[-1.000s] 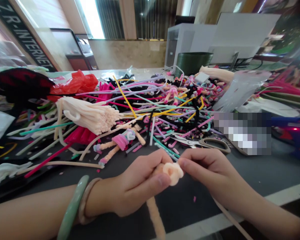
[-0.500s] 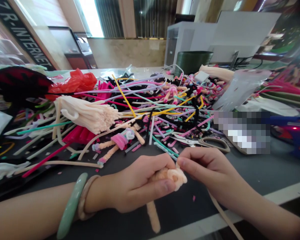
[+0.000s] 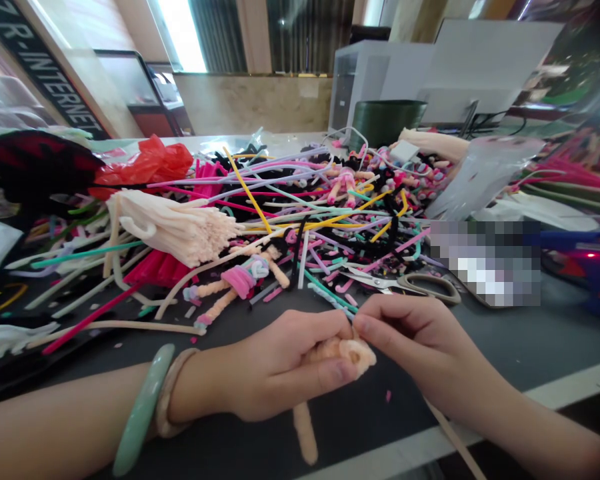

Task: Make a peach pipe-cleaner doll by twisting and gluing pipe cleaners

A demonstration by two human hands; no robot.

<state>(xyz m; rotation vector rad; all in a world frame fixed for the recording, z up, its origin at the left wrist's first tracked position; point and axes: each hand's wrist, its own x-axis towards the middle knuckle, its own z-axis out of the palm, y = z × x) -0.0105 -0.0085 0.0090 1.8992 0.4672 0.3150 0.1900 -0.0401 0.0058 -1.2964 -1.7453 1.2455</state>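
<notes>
My left hand (image 3: 275, 367), with a green bangle (image 3: 145, 407) on the wrist, is closed round a peach coil of pipe cleaner (image 3: 363, 359). The coil's open round end pokes out past the thumb; most of it is hidden in the palm. Below the fingers hangs a fuzzy peach limb (image 3: 306, 437). Fingers and thumb of my right hand (image 3: 415, 337) pinch a peach strand at the coil's upper edge. From under that hand a long pipe cleaner tail (image 3: 455, 437) runs to the bottom edge. Farther off lies a doll body (image 3: 237, 283) made of twisted pipe cleaners.
Behind my hands spreads a heap of coloured pipe cleaners, with a peach bundle (image 3: 175, 227) at left. Scissors (image 3: 400, 285) lie open beyond my right hand. At right is a blue glue gun (image 3: 593, 267) with a red light, beside a blurred-out object (image 3: 485, 267).
The coil has turned slightly in my left hand, so its hollow end faces me more. The right hand keeps its pinch and has barely shifted; the tail below it has moved a little.
</notes>
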